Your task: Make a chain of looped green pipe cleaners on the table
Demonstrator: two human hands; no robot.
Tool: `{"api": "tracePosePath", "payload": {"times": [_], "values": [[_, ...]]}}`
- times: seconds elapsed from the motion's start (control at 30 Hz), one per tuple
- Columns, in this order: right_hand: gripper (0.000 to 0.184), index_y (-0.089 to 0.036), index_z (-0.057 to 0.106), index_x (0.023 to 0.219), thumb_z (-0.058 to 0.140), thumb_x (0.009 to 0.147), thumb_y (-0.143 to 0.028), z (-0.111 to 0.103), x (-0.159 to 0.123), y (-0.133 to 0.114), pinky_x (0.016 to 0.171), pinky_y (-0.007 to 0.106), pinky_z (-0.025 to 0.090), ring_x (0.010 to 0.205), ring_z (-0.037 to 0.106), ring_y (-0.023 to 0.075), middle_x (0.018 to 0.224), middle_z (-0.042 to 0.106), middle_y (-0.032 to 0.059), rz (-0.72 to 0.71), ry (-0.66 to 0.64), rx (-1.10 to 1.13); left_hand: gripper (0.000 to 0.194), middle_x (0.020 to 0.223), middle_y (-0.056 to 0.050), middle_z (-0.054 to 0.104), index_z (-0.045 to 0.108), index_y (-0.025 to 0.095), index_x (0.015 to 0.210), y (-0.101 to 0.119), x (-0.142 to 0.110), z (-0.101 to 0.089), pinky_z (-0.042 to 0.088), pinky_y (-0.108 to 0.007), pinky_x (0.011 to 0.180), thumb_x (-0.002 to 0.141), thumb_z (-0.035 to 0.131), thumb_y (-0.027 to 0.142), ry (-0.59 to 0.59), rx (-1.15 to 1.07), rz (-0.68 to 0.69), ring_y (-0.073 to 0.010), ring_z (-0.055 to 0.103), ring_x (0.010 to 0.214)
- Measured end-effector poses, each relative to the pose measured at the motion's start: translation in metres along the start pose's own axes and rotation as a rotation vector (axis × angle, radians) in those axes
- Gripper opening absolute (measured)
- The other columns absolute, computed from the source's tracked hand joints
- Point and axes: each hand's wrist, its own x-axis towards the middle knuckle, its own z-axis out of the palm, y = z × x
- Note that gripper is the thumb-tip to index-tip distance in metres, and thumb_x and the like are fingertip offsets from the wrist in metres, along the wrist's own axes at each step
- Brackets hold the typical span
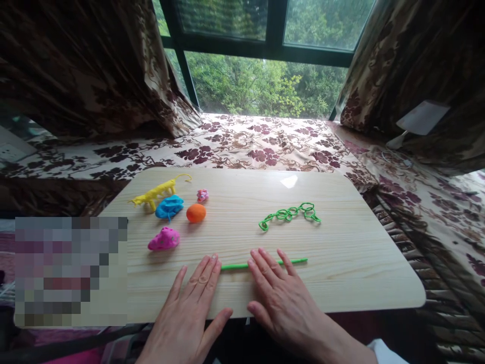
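A thin green clay strand (235,266) lies across the near part of the wooden table. Flat on its left end rests my left hand (193,298), fingers stretched out, hiding that end. My right hand (278,290) is open too, its fingers lying over the strand's right half; the tip pokes out to the right. Beyond my right hand sits a chain of linked green clay rings (290,215).
At the table's (352,263) left are a yellow clay animal (159,192), a blue clay piece (169,207), an orange clay ball (196,213), a small pink clay piece (202,195) and a magenta clay shape (164,239). A lamp (422,119) stands at right.
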Motion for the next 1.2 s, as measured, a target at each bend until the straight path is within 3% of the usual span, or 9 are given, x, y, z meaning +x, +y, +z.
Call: {"api": "tracePosePath", "payload": {"times": [0.13,0.33,0.5,0.6,0.73,0.83,1.03,1.2], "values": [[0.064,-0.013,0.017,0.139,0.039,0.087,-0.042,0.014,0.009,-0.009,0.109,0.044,0.011,0.133,0.008,0.0211,0.145,0.015,0.0078,-0.080,-0.051,0.046,0.071,0.142,-0.004,0.028,0.023,0.020,0.138,0.003,-0.010,0.001,0.009,-0.041,0.109,0.079,0.040,0.056,0.015,0.004,0.033,-0.0218,0.024,0.131],[0.061,-0.011,0.023,0.138,0.033,0.089,-0.046,0.016,0.036,0.001,0.107,0.048,0.011,0.133,0.011,0.0233,0.144,0.018,0.0112,0.060,0.000,-0.002,0.067,0.144,-0.008,0.024,0.022,0.017,0.138,-0.007,0.020,0.003,0.015,-0.045,0.107,0.083,0.035,0.054,-0.003,-0.046,-0.074,-0.0235,0.022,0.132],[0.065,-0.014,0.016,0.140,0.037,0.087,-0.046,0.017,0.003,0.000,0.108,0.044,0.014,0.133,0.013,0.0226,0.145,0.016,0.0086,-0.095,-0.042,-0.027,0.069,0.142,-0.005,0.030,0.023,0.019,0.137,-0.005,-0.006,-0.001,0.013,-0.041,0.108,0.081,0.039,0.055,0.023,-0.038,0.004,-0.0219,0.026,0.130],[0.066,-0.014,0.016,0.140,0.039,0.086,-0.045,0.015,-0.005,-0.001,0.107,0.044,0.015,0.132,0.014,0.0235,0.144,0.017,0.0089,-0.074,-0.043,-0.031,0.069,0.142,-0.005,0.029,0.022,0.019,0.138,-0.006,-0.009,-0.001,0.012,-0.042,0.108,0.081,0.038,0.055,0.018,-0.033,-0.012,-0.0221,0.025,0.130],[0.060,-0.014,0.020,0.139,0.036,0.089,-0.042,0.009,0.028,-0.009,0.107,0.047,0.011,0.133,0.012,0.0239,0.144,0.021,0.0099,0.045,0.007,-0.017,0.068,0.144,-0.008,0.024,0.021,0.017,0.138,-0.014,0.016,0.003,0.011,-0.045,0.108,0.083,0.034,0.055,-0.015,-0.045,-0.035,-0.0231,0.021,0.132],[0.059,-0.013,0.023,0.138,0.035,0.089,-0.044,0.008,0.050,-0.021,0.108,0.047,0.009,0.133,0.011,0.0231,0.144,0.021,0.0094,-0.014,0.014,0.024,0.067,0.144,-0.008,0.023,0.023,0.017,0.137,-0.017,0.019,0.005,0.009,-0.046,0.108,0.083,0.034,0.054,-0.010,-0.043,-0.008,-0.0235,0.020,0.132],[0.057,-0.014,0.021,0.138,0.037,0.089,-0.038,0.016,0.039,-0.031,0.109,0.043,0.008,0.134,0.007,0.0201,0.145,0.016,0.0066,-0.158,-0.090,0.060,0.064,0.144,-0.004,0.024,0.022,0.020,0.138,-0.014,-0.013,0.002,0.008,-0.041,0.109,0.083,0.038,0.050,0.009,-0.030,0.032,-0.0213,0.022,0.132],[0.056,-0.012,0.022,0.138,0.034,0.090,-0.038,0.020,0.060,-0.024,0.108,0.046,0.007,0.133,0.009,0.0210,0.145,0.018,0.0092,-0.055,-0.058,0.021,0.061,0.144,-0.006,0.025,0.022,0.018,0.137,-0.022,0.008,0.003,0.010,-0.044,0.108,0.086,0.034,0.048,0.007,-0.057,-0.023,-0.0216,0.022,0.132]]}}
